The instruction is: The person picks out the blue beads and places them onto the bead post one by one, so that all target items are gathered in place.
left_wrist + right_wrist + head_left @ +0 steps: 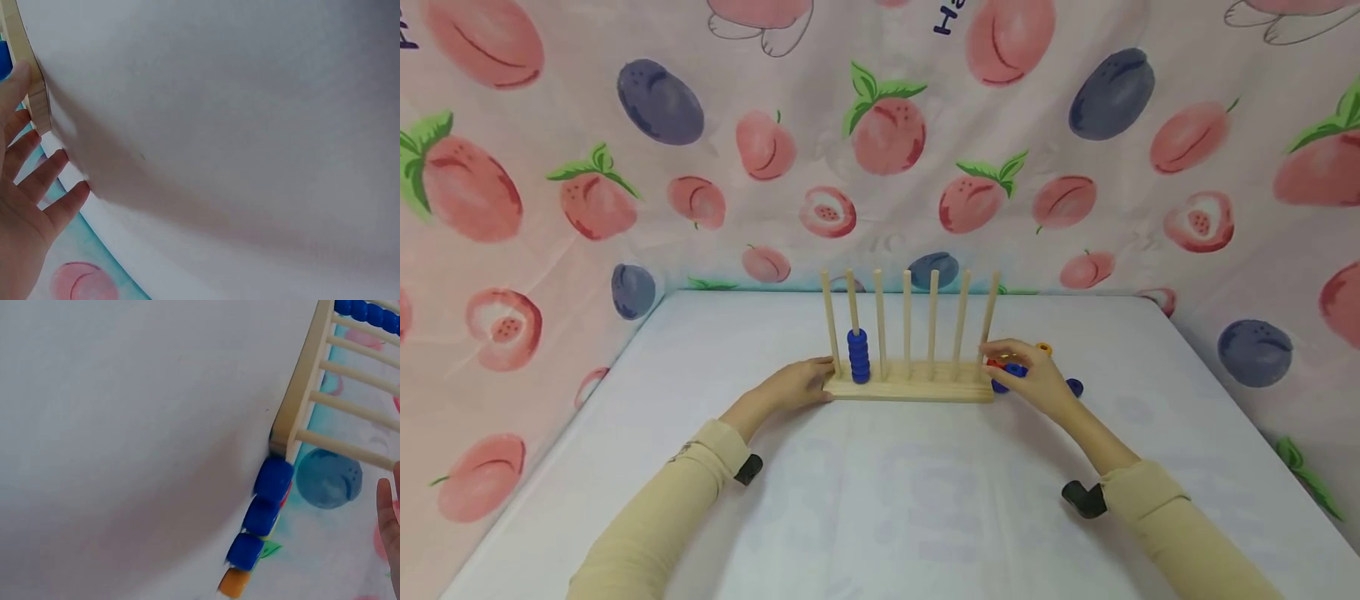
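A wooden peg rack (pixel 910 389) with a row of upright pegs stands on the table. Several blue beads (pixel 859 357) are stacked on its second peg from the left. At the rack's left end, my left hand (pixel 793 385) holds the base between thumb and fingers; its other fingertips (pixel 78 190) spread out beside the end. My right hand (pixel 1033 379) is by the rightmost peg (pixel 344 449), fingers fairly straight and fingertips close to the peg, with no bead showing between them. Loose blue beads (pixel 273 478) lie off the rack's right end, partly hidden behind this hand in the head view.
Among the loose beads are an orange bead (pixel 1043 348), a red bead (pixel 995 363) and a separate blue bead (pixel 1075 387) right of the hand. A fruit-print cloth (pixel 887 208) hangs behind the white table (pixel 887 483).
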The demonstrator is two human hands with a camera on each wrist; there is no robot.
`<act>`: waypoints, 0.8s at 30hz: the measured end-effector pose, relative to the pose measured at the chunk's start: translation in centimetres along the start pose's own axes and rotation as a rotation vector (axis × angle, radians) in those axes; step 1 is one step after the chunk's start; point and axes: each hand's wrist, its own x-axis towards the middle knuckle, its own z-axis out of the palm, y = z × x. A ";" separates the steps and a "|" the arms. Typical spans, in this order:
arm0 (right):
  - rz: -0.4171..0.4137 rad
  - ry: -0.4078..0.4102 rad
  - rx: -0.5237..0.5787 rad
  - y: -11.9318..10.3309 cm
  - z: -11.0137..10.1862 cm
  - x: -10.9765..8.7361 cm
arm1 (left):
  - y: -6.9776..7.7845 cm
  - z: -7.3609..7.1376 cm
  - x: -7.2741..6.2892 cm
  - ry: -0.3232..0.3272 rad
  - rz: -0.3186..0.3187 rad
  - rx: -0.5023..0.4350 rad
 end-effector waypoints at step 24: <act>0.251 -0.126 -0.296 3.0 -4.3 -0.5 | 0.0 -0.1 -0.2 0.015 0.010 -0.025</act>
